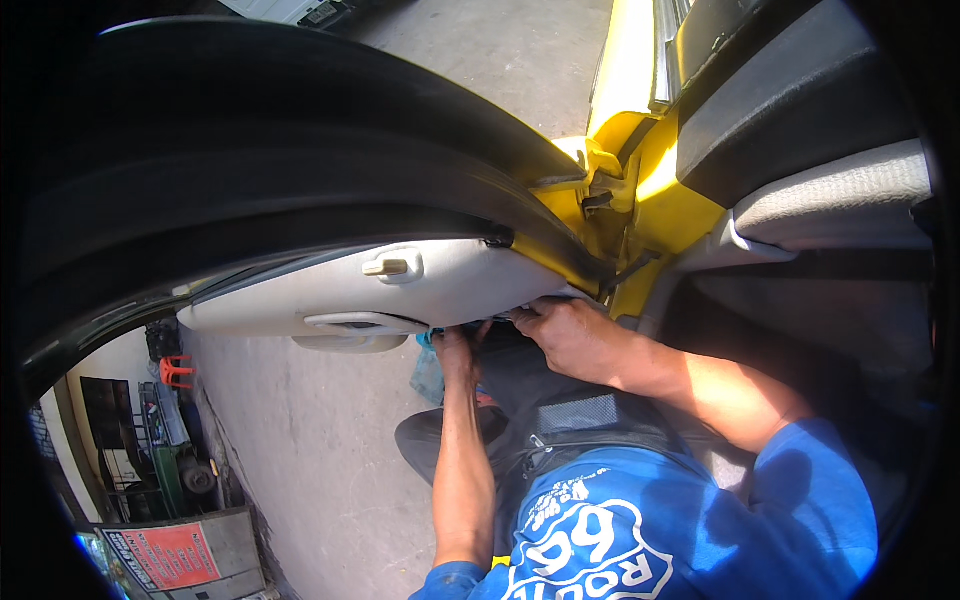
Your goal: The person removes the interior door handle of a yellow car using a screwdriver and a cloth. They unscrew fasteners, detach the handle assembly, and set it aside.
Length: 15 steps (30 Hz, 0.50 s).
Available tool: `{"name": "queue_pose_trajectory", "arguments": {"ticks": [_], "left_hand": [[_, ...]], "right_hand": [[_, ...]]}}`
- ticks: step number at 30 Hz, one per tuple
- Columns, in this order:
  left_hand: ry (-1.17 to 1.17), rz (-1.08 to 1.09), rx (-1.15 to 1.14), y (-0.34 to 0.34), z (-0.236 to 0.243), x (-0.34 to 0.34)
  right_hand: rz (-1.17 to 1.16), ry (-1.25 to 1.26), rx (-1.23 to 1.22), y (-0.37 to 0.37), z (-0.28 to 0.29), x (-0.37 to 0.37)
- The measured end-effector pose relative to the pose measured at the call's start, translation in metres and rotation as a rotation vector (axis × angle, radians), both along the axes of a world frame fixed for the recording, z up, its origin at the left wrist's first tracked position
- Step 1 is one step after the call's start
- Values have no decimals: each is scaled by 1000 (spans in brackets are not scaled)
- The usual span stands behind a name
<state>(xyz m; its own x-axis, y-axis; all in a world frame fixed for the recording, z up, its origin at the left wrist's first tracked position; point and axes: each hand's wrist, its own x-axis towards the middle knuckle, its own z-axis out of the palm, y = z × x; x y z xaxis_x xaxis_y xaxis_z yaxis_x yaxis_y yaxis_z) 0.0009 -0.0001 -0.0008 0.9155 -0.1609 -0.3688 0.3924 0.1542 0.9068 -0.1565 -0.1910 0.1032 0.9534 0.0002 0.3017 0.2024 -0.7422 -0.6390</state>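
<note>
Door panel (450, 280), pale and fitted to the open car door, lies directly beyond both your hands. Your right hand (565, 335) is at its near edge, toward the yellow hinge pillar (655, 190); the fingers curl inward, but you cannot tell what, if anything, they pinch. Your left hand (457, 350) is below the same edge, just right of the door pull (365, 322) and beside a teal item (425, 370); its fingertips are hidden, so its grip cannot be told. The latch handle (385, 267) stands apart from both.
</note>
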Motion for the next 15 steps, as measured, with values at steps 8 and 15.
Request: {"name": "queue_pose_trajectory", "arguments": {"ticks": [8, 15], "left_hand": [[-44, -41, -43, 4, 2, -2], [19, -72, -40, 7, -2, 4]], "right_hand": [[32, -44, -6, -5, -4, -3], [69, -29, 14, -7, -12, -2]]}}
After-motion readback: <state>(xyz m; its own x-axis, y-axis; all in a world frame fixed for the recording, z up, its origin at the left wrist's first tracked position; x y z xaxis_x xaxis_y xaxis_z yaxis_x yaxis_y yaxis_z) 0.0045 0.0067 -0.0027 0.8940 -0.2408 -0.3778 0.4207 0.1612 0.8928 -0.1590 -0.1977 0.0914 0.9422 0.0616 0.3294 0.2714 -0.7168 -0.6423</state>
